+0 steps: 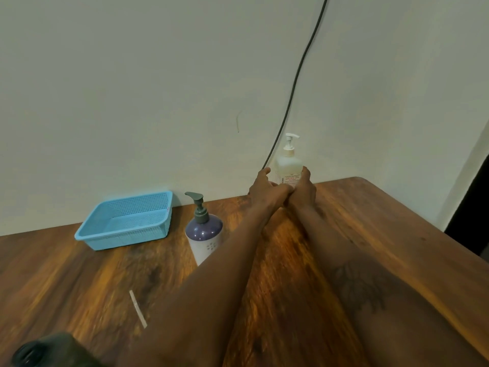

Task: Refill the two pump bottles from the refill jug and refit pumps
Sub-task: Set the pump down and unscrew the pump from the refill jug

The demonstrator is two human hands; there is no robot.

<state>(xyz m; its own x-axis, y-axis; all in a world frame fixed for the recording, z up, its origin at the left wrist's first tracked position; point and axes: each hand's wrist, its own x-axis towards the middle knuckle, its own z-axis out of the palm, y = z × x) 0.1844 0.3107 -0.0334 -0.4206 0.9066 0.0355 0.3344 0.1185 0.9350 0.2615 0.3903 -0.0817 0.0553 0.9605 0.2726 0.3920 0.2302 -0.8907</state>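
Observation:
A clear bottle (288, 165) with a white pump stands at the far edge of the wooden table (370, 234), against the wall. My left hand (260, 188) and my right hand (304, 188) reach out side by side and hold its lower part from the left and the right. A purple and white bottle (203, 235) with a grey pump stands upright closer in, left of my left forearm, its pump fitted. A dark, blurred object with a round cap (39, 350), possibly the refill jug, shows at the bottom left corner.
A blue mesh basket (127, 221) with nothing in it sits at the back left by the wall. A thin white strip (137, 308) lies on the table in front. A black cable (291, 88) hangs down the wall behind the clear bottle.

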